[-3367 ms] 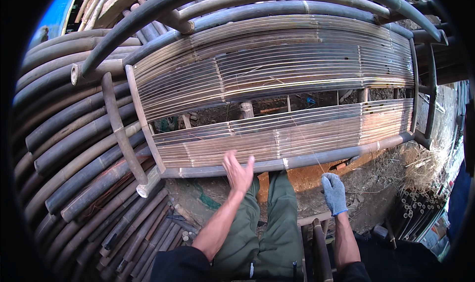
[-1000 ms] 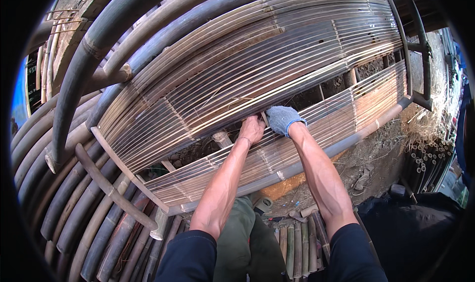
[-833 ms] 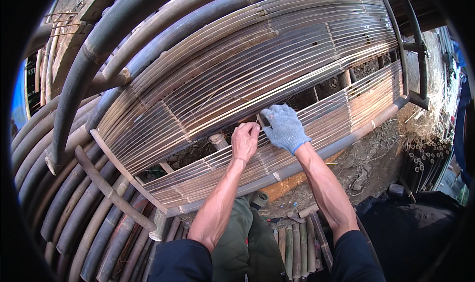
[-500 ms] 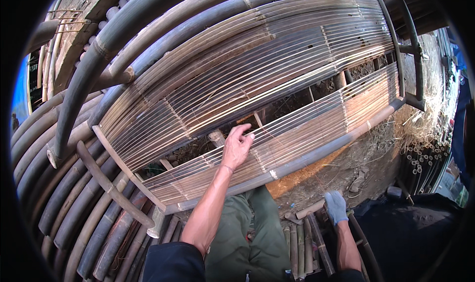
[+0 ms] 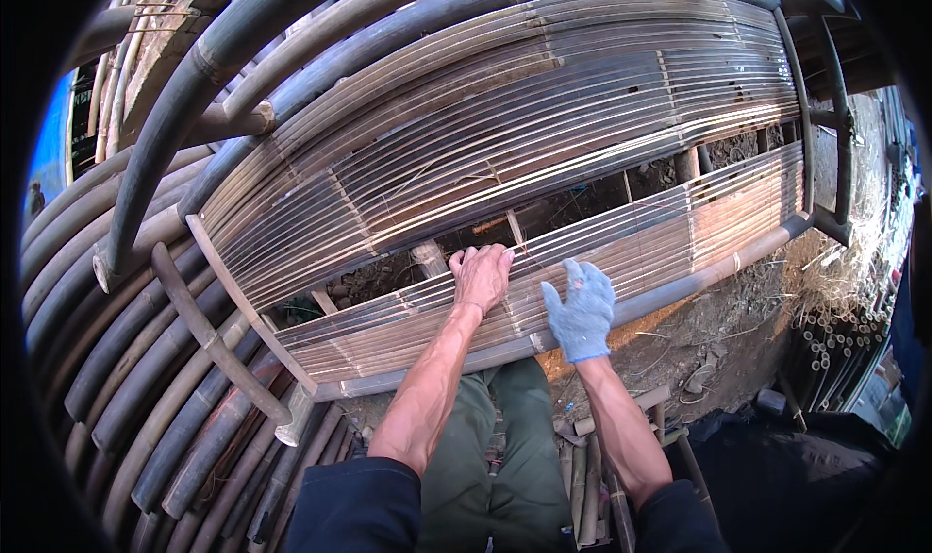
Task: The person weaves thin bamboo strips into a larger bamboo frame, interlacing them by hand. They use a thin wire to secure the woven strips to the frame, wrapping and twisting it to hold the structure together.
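A long bamboo frame [image 5: 660, 305] lies across in front of me, with thin bamboo slats [image 5: 602, 97] running along its length. A lengthwise gap splits them into a wide far section and a narrow near one. My bare left hand [image 5: 482, 281] is closed over the gap-side edge of the near section, fingers curled round the outermost slat; their tips are partly hidden. My right hand [image 5: 581, 315], in a grey-blue knit glove, hovers over the near slats, just right of the left. Its thumb stands apart from the fingers, and I see nothing held in it.
Curved bamboo poles [image 5: 184, 388] are stacked at the left, and thick bent poles [image 5: 194, 77] arch over the far left. Short bamboo pieces [image 5: 581, 485] lie by my legs. At the right are black sheeting [image 5: 786, 485] and a bundle of thin bamboo tubes [image 5: 835, 339].
My gloved right hand has come up and left from the lower right to the near slats. My left hand has shifted slightly right and curled over the slat edge.
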Demonstrator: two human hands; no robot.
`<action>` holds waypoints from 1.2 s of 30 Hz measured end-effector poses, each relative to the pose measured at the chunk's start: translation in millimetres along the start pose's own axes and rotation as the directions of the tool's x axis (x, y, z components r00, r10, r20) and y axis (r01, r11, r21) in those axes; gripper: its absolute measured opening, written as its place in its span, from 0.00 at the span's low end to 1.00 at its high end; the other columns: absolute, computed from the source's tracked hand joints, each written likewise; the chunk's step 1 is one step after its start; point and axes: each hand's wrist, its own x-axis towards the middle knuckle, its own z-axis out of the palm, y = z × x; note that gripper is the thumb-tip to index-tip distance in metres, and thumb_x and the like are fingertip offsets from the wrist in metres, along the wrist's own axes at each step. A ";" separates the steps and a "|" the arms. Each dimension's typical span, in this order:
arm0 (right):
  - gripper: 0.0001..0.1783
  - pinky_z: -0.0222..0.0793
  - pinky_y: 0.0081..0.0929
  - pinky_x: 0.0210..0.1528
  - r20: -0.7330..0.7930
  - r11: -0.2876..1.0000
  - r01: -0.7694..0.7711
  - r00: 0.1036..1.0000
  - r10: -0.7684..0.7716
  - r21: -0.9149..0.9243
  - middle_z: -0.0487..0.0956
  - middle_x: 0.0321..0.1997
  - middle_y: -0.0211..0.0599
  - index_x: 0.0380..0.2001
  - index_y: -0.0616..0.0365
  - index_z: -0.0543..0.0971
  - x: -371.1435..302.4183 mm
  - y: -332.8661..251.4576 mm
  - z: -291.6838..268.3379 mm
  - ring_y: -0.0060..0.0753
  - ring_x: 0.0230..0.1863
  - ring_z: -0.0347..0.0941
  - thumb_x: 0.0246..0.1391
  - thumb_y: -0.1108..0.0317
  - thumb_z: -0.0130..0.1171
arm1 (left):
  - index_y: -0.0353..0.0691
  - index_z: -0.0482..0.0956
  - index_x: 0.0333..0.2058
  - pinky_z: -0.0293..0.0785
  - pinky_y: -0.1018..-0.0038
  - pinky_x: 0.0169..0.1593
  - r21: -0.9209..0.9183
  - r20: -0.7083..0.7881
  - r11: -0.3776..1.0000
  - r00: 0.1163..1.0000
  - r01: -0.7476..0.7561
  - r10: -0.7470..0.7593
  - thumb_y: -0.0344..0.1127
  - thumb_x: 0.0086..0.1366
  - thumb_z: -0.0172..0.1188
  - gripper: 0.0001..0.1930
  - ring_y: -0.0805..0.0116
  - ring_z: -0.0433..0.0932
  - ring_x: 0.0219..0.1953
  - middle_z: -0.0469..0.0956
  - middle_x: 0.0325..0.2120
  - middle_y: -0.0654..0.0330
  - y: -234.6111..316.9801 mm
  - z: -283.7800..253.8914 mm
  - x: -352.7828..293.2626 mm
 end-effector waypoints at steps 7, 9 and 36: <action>0.15 0.71 0.50 0.42 0.237 0.975 -0.204 0.955 0.177 0.093 0.79 0.39 0.49 0.34 0.60 0.78 20.4 -24.8 52.2 0.53 0.40 0.76 0.59 0.57 0.57 | 0.50 0.65 0.65 0.52 0.52 0.61 -0.051 -0.019 0.999 1.000 0.003 -0.004 0.46 0.72 0.50 0.25 0.52 0.70 0.55 0.74 0.58 0.55 2.3 2.5 3.3; 0.15 0.72 0.49 0.39 0.245 0.845 -0.368 0.925 0.291 0.389 0.79 0.35 0.48 0.32 0.62 0.77 12.7 -6.3 65.5 0.53 0.35 0.77 0.60 0.59 0.57 | 0.53 0.65 0.66 0.51 0.52 0.62 -0.029 0.063 1.000 0.998 0.008 -0.006 0.46 0.72 0.48 0.25 0.53 0.66 0.59 0.69 0.62 0.56 2.4 2.9 5.2; 0.29 0.61 0.44 0.66 -0.227 0.998 0.066 0.972 -0.065 -0.004 0.78 0.54 0.46 0.58 0.58 0.74 61.1 30.5 -41.7 0.49 0.59 0.71 0.55 0.57 0.63 | 0.48 0.70 0.63 0.48 0.54 0.63 -0.046 0.097 0.999 0.995 0.019 -0.015 0.52 0.66 0.59 0.30 0.56 0.68 0.55 0.78 0.50 0.56 4.7 -8.9 0.1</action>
